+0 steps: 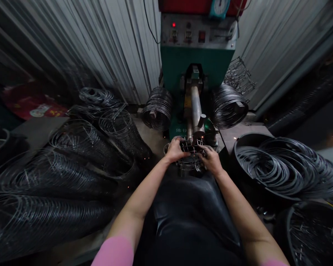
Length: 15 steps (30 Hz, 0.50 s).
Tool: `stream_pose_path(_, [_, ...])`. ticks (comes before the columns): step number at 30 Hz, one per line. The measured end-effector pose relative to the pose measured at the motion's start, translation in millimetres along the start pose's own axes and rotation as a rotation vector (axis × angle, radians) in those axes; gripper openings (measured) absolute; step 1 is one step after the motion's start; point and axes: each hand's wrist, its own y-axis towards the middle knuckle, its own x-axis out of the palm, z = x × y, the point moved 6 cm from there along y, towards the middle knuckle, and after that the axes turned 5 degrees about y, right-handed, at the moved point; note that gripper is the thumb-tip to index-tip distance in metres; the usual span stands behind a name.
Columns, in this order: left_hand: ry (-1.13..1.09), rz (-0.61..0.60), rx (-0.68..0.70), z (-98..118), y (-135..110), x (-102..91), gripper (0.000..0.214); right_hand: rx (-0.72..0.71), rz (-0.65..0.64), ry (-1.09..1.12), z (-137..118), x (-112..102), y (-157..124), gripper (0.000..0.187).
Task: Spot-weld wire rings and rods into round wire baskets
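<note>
Left hand [175, 149]: fingers clamped on, apparently, a wire frame's [192, 148] left edge
Right hand [211, 159]: fingers clamped on its right edge
Wire coils [274, 171]: inside tub's [235, 149] left rim

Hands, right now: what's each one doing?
Left hand: closed, holding the left side of the small wire frame.
Right hand: closed, holding the same frame's right side; exact fingertip contact can't be told.
</note>
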Motion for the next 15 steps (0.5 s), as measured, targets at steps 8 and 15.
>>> stream_pose_path(8, [0.073, -0.013, -0.002, 2.8, 14.5, -4.7, 0.067, 0.07, 0.011, 0.07, 20.7, -4.0, 8.2, 0.014])
stream_pose_path(15, [0.073, -0.015, -0.017, -1.0, 23.4, -5.8, 0.067, 0.079, 0.017, 0.1, 19.8, -1.4, 18.7, 0.015])
